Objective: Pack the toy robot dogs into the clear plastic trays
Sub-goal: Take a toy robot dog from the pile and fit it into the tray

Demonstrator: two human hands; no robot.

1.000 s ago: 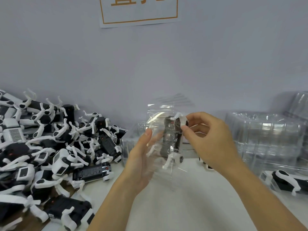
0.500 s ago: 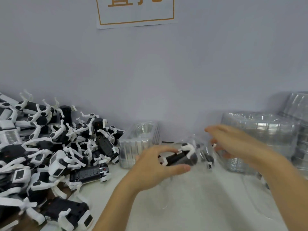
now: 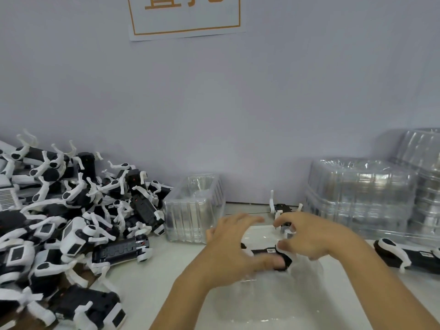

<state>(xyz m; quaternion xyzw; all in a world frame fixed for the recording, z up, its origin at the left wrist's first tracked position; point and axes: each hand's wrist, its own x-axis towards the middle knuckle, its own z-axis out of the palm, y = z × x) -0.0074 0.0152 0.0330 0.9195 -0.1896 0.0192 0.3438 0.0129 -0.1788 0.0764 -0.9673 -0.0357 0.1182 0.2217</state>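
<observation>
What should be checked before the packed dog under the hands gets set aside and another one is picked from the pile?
1. Toy robot dog lies inside its clear plastic tray: cannot tell, blurred.
2. Left hand grips the dog: ok, thumb curled under its body.
3. Right hand grips something: cannot tell, fingers curled above the dog, contact blurred.
4. Pile of loose dogs in supply on the left: ok.
5. Stack of empty trays beside the pile: ok.
6. Tray closed over the dog: cannot tell.
</observation>
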